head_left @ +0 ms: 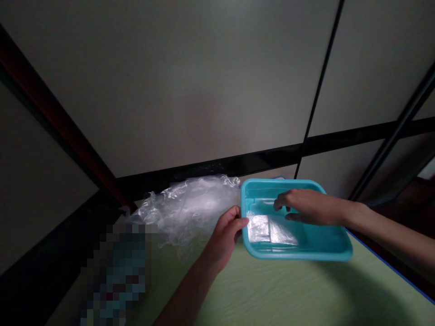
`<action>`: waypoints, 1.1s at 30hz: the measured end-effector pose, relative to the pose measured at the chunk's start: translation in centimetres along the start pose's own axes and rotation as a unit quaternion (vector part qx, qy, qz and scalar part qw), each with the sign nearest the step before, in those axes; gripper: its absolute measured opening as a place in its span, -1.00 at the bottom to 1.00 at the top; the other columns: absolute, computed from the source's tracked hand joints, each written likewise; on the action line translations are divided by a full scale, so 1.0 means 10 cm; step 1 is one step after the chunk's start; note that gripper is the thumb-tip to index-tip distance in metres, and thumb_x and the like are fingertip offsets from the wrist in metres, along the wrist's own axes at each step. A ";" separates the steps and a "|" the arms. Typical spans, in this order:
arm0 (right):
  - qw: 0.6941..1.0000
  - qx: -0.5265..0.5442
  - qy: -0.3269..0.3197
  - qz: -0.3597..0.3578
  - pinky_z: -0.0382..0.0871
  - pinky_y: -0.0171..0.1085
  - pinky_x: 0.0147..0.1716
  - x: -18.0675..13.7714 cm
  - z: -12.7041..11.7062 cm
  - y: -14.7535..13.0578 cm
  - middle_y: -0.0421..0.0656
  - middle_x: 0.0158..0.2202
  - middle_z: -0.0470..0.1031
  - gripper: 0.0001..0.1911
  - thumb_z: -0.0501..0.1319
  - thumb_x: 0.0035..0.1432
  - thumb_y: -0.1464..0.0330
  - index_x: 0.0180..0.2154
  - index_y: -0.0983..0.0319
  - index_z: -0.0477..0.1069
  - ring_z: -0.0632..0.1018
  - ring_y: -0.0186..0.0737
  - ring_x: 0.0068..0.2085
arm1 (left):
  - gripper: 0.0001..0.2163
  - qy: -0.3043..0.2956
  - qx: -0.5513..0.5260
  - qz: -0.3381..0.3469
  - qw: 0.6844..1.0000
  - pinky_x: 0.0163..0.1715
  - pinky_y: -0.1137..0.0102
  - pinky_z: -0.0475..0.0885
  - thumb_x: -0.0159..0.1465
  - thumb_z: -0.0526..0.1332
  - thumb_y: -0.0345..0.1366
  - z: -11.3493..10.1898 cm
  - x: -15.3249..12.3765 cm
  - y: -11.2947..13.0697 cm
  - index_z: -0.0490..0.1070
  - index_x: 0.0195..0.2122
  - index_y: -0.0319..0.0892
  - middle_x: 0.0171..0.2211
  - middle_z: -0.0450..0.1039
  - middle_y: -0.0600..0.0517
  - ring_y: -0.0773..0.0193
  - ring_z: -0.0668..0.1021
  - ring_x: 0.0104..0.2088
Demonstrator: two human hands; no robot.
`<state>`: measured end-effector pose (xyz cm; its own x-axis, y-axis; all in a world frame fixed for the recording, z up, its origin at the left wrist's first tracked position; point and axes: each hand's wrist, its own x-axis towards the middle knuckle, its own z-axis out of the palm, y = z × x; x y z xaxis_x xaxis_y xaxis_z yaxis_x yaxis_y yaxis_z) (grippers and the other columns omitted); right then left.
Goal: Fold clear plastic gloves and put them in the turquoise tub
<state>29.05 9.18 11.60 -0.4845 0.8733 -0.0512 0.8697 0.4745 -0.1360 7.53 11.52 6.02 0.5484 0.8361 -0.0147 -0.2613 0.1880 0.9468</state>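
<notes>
A turquoise plastic tub (302,254) stands on a light green table (272,294). Inside it lie clear plastic packets (267,228) at the left end. My left hand (226,233) rests at the tub's left rim, thumb on the edge, fingers curled against the wall. My right hand (306,206) reaches into the tub from the right, palm down, fingers bent over the bottom near the far left corner. Whether it holds anything is hidden under the fingers.
A crumpled heap of clear plastic film (190,208) lies left of the tub. A blurred patterned object (115,271) sits at the table's left edge. Grey wall panels with dark frames rise behind the table. The table's right edge has a blue border (390,267).
</notes>
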 end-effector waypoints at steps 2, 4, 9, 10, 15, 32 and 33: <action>0.999 0.015 -0.027 -0.036 0.27 -0.21 -0.16 0.06 0.03 -0.04 -0.04 -0.14 0.39 -0.68 0.13 0.02 0.51 -0.12 0.26 0.37 0.42 -0.10 -0.12 | -0.87 -0.001 -0.003 0.000 1.000 -0.52 0.50 0.12 -0.01 0.17 -0.31 0.00 0.00 0.00 0.22 -0.50 -0.22 -0.57 0.19 0.14 0.42 0.27 -0.53; 0.994 0.029 -0.071 -0.079 0.28 -0.23 -0.18 0.11 0.05 -0.08 -0.05 -0.11 0.36 -0.62 0.10 0.00 0.58 -0.10 0.24 0.36 0.43 -0.13 -0.14 | -0.87 0.000 -0.007 -0.003 1.000 -0.51 0.50 0.13 -0.02 0.17 -0.31 0.00 0.00 0.00 0.23 -0.50 -0.22 -0.58 0.18 0.14 0.41 0.28 -0.52; 0.986 0.019 -0.151 -0.070 0.27 -0.19 -0.16 0.15 0.06 -0.14 0.00 -0.09 0.34 -0.50 0.04 -0.14 0.71 -0.14 0.28 0.40 0.39 -0.05 -0.07 | -0.87 -0.001 -0.017 -0.011 1.000 -0.50 0.49 0.14 -0.02 0.18 -0.32 -0.01 -0.02 0.01 0.23 -0.50 -0.21 -0.58 0.16 0.15 0.40 0.30 -0.52; 0.985 0.016 -0.158 -0.065 0.26 -0.18 -0.16 0.14 0.06 -0.14 0.00 -0.09 0.35 -0.50 0.05 -0.15 0.72 -0.15 0.28 0.40 0.39 -0.04 -0.07 | -0.88 -0.001 -0.019 -0.010 1.000 -0.51 0.49 0.14 -0.02 0.18 -0.32 -0.01 -0.02 0.01 0.22 -0.51 -0.21 -0.59 0.15 0.15 0.40 0.30 -0.52; 0.993 0.039 -0.073 -0.084 0.28 -0.22 -0.21 0.09 0.09 -0.04 -0.06 -0.17 0.40 -0.63 0.03 0.00 0.63 -0.17 0.25 0.41 0.43 -0.13 -0.15 | -0.89 -0.002 -0.033 -0.002 0.999 -0.50 0.49 0.14 -0.01 0.18 -0.32 -0.03 -0.01 -0.02 0.26 -0.50 -0.21 -0.60 0.16 0.16 0.40 0.29 -0.53; 0.949 0.073 0.281 0.125 0.24 -0.05 -0.03 -0.50 0.57 0.51 -0.04 -0.02 0.33 -0.65 0.00 0.15 0.14 -0.18 0.20 0.37 0.36 -0.01 -0.01 | -0.90 0.096 -0.078 -0.016 0.992 -0.39 0.41 0.37 0.19 0.14 -0.34 0.20 0.78 -0.42 0.34 -0.30 -0.26 -0.35 0.36 0.04 0.35 0.44 -0.38; 0.942 0.066 0.297 0.138 0.22 -0.02 -0.02 -0.48 0.63 0.55 -0.01 0.00 0.31 -0.63 -0.01 0.15 0.12 -0.19 0.21 0.37 0.35 0.00 0.00 | -0.83 0.100 -0.073 -0.023 0.992 -0.34 0.33 0.39 0.23 0.12 -0.30 0.22 0.83 -0.44 0.32 -0.19 -0.26 -0.25 0.36 -0.01 0.29 0.46 -0.31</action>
<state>35.57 6.87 4.82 -0.0687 0.8876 0.4554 0.9165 0.2365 -0.3227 15.01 16.51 2.45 0.3981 0.9074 -0.1350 -0.3598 0.2898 0.8869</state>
